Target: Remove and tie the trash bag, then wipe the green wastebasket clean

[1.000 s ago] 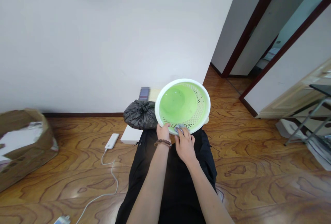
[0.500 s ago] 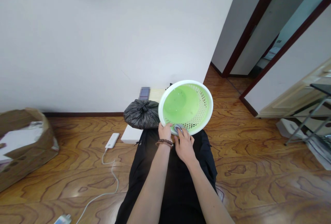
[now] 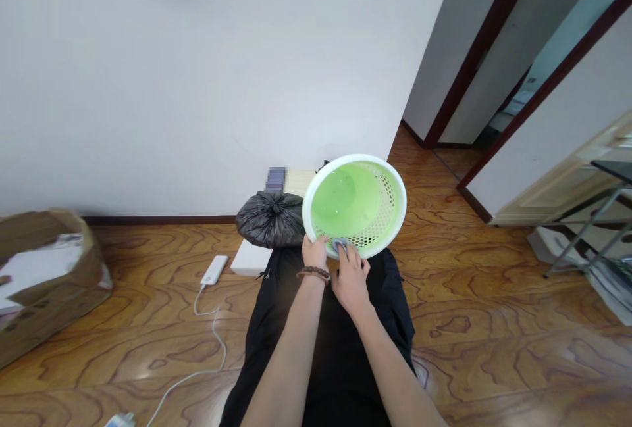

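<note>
Okay, fingers of your left hand (image 3: 315, 252) clamp the green basket (image 3: 354, 202) by its near rim; just beside them, your right hand (image 3: 351, 279) pinches a grey wad (image 3: 340, 243). Pushing hard there could twist the basket loose.

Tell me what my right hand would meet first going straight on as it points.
Likely the inside of the white-rimmed, round green plastic basket: your right hand points toward it, past the small grey cloth-like piece at its fingertips. Depth is hard to judge.
</note>
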Motion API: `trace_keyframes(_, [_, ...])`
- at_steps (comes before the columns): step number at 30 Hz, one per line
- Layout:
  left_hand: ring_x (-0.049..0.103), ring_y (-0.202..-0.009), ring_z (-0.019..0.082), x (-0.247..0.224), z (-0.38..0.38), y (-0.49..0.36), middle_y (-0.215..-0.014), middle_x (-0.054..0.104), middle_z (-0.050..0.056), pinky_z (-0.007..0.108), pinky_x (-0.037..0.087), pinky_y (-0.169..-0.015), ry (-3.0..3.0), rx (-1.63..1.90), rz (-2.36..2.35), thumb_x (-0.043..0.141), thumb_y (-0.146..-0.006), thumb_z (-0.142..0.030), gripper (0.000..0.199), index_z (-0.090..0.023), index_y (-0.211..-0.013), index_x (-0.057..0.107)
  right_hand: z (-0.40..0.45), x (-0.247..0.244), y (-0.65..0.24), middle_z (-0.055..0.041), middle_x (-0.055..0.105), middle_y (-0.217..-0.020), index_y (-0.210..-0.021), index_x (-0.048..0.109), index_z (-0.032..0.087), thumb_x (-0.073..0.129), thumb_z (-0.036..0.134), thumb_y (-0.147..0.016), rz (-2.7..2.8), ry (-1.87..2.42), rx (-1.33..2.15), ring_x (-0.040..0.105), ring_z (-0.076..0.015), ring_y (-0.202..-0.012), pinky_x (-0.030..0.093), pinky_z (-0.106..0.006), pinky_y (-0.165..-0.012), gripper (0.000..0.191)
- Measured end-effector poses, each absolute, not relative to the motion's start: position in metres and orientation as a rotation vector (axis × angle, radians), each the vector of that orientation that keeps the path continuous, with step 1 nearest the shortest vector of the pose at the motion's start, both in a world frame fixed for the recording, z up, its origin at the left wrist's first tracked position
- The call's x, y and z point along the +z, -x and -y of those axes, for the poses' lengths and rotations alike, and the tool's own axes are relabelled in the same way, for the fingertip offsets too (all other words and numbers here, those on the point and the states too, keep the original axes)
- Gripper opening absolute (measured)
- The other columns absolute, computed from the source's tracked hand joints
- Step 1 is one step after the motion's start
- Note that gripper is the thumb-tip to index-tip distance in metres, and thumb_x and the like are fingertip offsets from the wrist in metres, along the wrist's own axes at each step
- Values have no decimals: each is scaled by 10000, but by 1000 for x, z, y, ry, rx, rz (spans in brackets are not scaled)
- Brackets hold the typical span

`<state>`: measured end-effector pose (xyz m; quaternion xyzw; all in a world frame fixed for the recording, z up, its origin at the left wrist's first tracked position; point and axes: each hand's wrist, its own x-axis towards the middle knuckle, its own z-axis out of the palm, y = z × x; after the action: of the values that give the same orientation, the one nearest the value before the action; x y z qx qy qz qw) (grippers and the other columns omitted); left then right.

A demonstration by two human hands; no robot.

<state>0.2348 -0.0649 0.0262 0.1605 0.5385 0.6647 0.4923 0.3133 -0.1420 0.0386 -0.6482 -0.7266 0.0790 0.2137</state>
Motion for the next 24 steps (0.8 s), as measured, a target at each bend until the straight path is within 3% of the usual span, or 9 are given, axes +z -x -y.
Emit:
trace_keyframes(7, [626, -772, 165, 28, 61, -234, -796, 657, 50, 311, 493, -758, -330, 1617, -1213, 579, -611, -31, 269, -130, -859, 610, 127, 40, -320, -81, 511, -1237, -1239, 488, 229, 420, 146, -813, 1932, 1797, 172, 386, -203, -1163, 226, -339, -896, 439])
trace_keyframes(11, [629, -802, 192, 29, 61, -229, -757, 652, 56, 326, 494, -754, -394, 1573, -1308, 668, -643, -138, 173, -135, -810, 622, 126, 33, -320, -88, 543, -1194, -1214, 513, 226, 433, 171, -821, 1905, 1814, 183, 426, -214, -1091, 226, -345, -876, 405])
trace_keyframes(15, [631, -800, 196, 33, 65, -232, -745, 644, 48, 316, 497, -732, -474, 1543, -1340, 720, -628, -220, 213, -144, -796, 614, 126, 26, -322, -86, 556, -1171, -1201, 525, 229, 441, 184, -825, 1847, 1840, 178, 449, -214, -1057, 223, -347, -860, 388])
trace_keyframes(24, [634, -726, 180, 36, 66, -217, -717, 655, 46, 302, 508, -683, -596, 1465, -1370, 726, -559, -84, 272, -149, -806, 630, 125, 29, -333, -63, 566, -1162, -1133, 566, 245, 456, 158, -794, 1781, 1840, 156, 454, -202, -1086, 218, -338, -865, 366])
